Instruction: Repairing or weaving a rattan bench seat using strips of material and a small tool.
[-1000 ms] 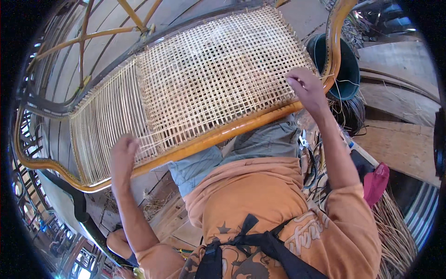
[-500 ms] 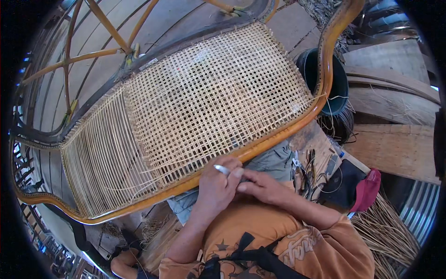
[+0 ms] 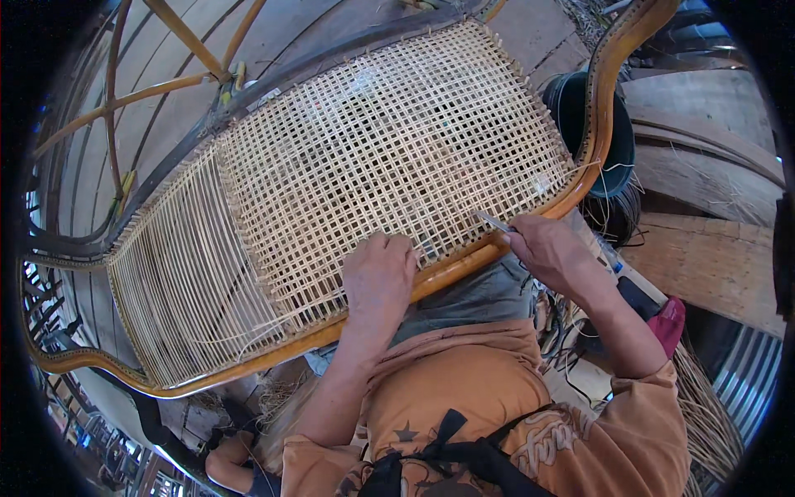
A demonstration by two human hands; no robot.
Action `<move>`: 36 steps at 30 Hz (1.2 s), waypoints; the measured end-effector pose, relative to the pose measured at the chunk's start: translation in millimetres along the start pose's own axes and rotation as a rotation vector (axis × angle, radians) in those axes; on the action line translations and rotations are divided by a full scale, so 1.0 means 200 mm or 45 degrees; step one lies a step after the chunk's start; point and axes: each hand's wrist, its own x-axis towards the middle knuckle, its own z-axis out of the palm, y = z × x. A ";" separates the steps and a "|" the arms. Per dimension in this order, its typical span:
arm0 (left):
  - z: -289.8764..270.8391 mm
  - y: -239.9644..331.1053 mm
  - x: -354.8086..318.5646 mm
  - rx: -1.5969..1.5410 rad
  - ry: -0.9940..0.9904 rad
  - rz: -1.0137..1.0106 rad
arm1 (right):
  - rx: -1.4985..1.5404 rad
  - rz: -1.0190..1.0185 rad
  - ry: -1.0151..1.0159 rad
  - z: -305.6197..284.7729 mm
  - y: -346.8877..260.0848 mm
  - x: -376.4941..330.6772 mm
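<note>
Across my lap lies a bent wooden frame [image 3: 451, 269] filled with a woven cane panel [image 3: 389, 149]. My left hand [image 3: 379, 277] rests on the panel's near edge, its fingers bent down and pressed together on the weave. Whether a strand is between them is hidden. Farther right, my right hand [image 3: 542, 248] is closed around a slim metal tool with a pointed tip [image 3: 493, 220], which reaches over the weave at the near rail. On the left, cane strands [image 3: 195, 240] run in one direction only, with a few loose ends [image 3: 252, 341] near the front rail.
Beyond the frame's right end stands a dark green bucket [image 3: 617, 137]. Wooden boards [image 3: 696, 257] lie to the right, with a bundle of cane strips [image 3: 704, 406] below. Curved poles [image 3: 186, 37] cross at the upper left. Part of another person [image 3: 230, 460] shows at the lower left.
My hands have come apart from near my waist. The right moved right and up, now holding the metal tool; the left moved up onto the weave. A silver item showed at my left fingers before.
</note>
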 end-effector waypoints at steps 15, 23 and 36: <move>0.01 -0.01 0.02 -0.015 -0.034 -0.063 | -0.456 -0.229 0.066 0.10 0.04 -0.01; 0.04 0.10 0.18 -0.028 0.011 0.114 | 0.189 0.042 0.035 0.07 -0.03 -0.07; 0.11 0.14 0.24 0.052 -0.143 0.247 | 0.027 0.025 -0.121 0.12 -0.03 0.05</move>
